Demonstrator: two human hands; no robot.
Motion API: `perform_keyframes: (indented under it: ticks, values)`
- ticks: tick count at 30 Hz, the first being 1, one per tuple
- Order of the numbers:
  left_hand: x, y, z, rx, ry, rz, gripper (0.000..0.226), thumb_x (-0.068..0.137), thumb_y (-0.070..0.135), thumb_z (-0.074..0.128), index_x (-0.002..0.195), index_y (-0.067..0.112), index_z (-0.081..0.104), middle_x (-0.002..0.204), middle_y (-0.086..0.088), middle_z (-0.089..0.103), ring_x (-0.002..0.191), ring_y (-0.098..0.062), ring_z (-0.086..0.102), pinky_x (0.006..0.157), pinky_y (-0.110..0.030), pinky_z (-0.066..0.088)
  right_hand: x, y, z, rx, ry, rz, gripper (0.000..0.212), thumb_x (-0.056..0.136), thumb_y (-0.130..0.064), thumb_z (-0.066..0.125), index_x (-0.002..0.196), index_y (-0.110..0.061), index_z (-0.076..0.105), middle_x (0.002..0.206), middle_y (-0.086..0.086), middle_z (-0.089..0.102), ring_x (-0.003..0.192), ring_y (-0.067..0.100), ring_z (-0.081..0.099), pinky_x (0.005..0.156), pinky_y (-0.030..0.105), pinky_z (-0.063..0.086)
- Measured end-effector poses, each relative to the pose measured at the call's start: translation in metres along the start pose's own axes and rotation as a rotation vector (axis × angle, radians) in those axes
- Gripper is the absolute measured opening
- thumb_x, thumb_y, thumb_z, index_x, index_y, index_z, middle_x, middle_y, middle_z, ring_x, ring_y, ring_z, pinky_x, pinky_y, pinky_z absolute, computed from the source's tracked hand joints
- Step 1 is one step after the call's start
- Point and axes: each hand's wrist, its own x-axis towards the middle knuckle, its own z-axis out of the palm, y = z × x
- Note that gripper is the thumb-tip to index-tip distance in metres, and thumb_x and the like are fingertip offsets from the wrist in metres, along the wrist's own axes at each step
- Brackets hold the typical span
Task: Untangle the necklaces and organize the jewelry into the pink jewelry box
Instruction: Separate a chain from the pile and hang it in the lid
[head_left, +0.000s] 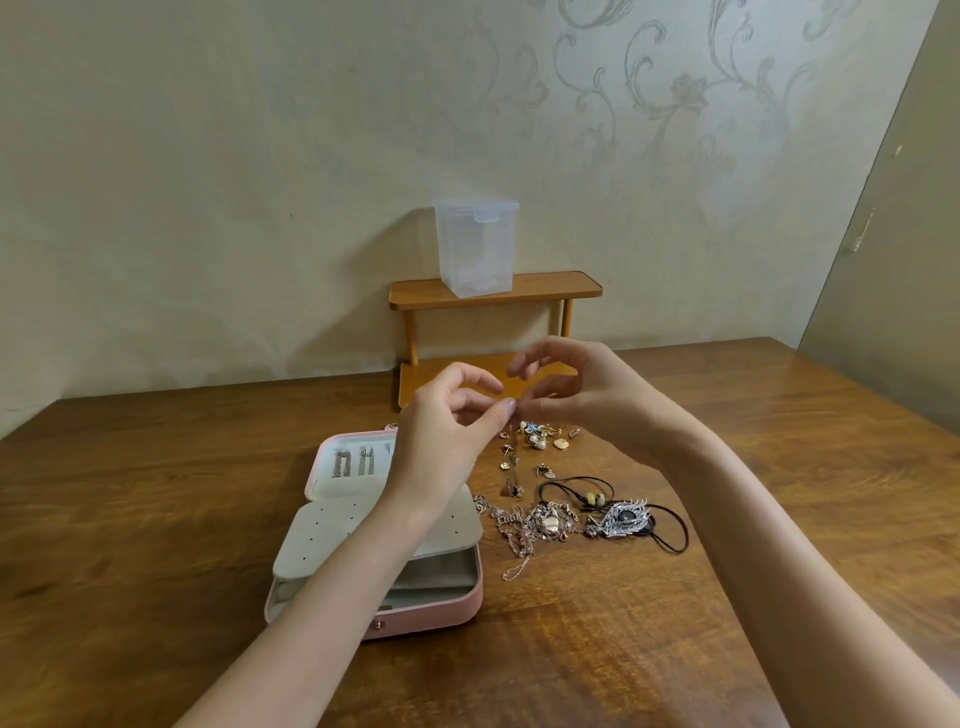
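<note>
The pink jewelry box (415, 616) lies open on the wooden table, its grey perforated flap (332, 535) folded out and long silver earrings (356, 461) in the lid. Both hands are raised above the scattered jewelry. My left hand (452, 426) and my right hand (576, 395) meet fingertip to fingertip, pinching a small piece that is too tiny to identify. Below them lie small earrings and charms (535, 439). A tangle of chain necklaces (530, 525) and a black cord necklace with a silver feather pendant (623, 517) lie right of the box.
A small wooden two-tier shelf (545, 291) stands against the wall behind the hands, with a clear plastic lidded container (475, 249) on its top tier. Bare table surface extends to the left and right.
</note>
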Motion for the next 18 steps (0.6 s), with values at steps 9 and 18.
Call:
perform_keyframes:
  ticks: [9, 18]
  values:
    - [0.002, 0.004, -0.011, -0.111, -0.21, -0.097, 0.027, 0.081, 0.011, 0.07, 0.097, 0.026, 0.056, 0.077, 0.004, 0.073, 0.077, -0.008, 0.068, 0.067, -0.013, 0.052, 0.002, 0.003, -0.005, 0.031, -0.141, 0.094, 0.029, 0.08, 0.01, 0.064, 0.099, -0.011, 0.058, 0.101, 0.007, 0.054, 0.083, 0.02, 0.062, 0.079, 0.026, 0.053]
    - [0.006, 0.003, -0.007, -0.01, -0.193, -0.118, 0.038, 0.079, 0.013, 0.073, 0.1, 0.033, 0.05, 0.079, 0.007, 0.07, 0.071, 0.002, 0.064, 0.058, -0.005, 0.046, 0.014, -0.004, 0.001, -0.23, -0.213, 0.102, 0.031, 0.077, 0.002, 0.07, 0.094, -0.018, 0.054, 0.1, 0.002, 0.05, 0.075, 0.015, 0.058, 0.062, 0.02, 0.046]
